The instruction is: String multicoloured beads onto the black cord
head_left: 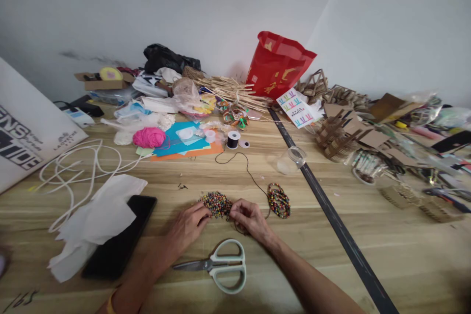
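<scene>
A pile of small multicoloured beads [216, 203] lies on the wooden table between my hands. My left hand [190, 224] rests at its left edge, fingers curled and closed, tips at the beads; whatever they hold is hidden. On the right edge, my right hand [250, 218] pinches the thin black cord [251, 171], part of which loops below the fingers. The cord winds back to a spool [232, 140]. Just right of that hand sits a coil of strung beads [278, 201]. Scissors [228, 266] with pale green handles lie in front of me, blades pointing left.
A dark phone [121, 240] lies left, partly under white paper [97, 211], near a white cable [96, 159]. Behind are pink yarn [149, 137], coloured sheets and a red bag [278, 66]. A clear cup [290, 161] stands by the black strip [331, 211]; craft clutter lies right.
</scene>
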A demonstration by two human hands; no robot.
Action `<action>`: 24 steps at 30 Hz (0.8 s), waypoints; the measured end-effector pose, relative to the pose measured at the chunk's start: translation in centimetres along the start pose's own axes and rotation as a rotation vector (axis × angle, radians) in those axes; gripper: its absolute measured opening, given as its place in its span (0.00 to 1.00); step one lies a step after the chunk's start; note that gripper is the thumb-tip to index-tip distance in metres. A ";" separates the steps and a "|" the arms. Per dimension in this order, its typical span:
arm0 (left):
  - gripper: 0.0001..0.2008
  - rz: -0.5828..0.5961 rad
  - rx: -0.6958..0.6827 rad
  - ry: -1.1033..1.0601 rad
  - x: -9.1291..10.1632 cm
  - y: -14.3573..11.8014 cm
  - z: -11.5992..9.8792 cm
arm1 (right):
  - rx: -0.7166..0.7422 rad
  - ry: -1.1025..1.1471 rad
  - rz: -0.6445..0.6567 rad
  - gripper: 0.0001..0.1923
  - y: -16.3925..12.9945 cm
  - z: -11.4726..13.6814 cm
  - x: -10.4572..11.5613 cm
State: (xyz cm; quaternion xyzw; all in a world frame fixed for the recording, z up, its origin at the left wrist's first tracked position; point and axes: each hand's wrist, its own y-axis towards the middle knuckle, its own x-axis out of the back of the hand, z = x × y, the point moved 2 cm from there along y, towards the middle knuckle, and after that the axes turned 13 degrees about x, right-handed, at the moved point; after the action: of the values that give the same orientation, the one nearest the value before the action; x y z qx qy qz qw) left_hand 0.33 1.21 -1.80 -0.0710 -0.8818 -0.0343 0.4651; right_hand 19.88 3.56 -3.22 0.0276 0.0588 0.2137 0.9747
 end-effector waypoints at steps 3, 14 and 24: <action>0.09 0.014 -0.006 0.021 0.0 0.1 0.0 | -0.007 0.012 -0.011 0.19 0.2 0.2 0.5; 0.09 -0.002 -0.031 0.034 -0.2 0.0 0.1 | -0.021 0.082 -0.025 0.18 0.5 -0.3 1.5; 0.06 -0.031 0.101 -0.249 0.4 0.2 0.0 | -0.031 0.020 0.027 0.19 0.3 -0.1 1.1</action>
State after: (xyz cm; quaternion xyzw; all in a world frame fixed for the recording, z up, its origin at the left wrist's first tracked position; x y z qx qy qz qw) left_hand 0.18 1.41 -1.48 -0.0377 -0.9343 0.0123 0.3543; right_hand 20.76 4.26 -3.41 0.0111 0.0648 0.2277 0.9715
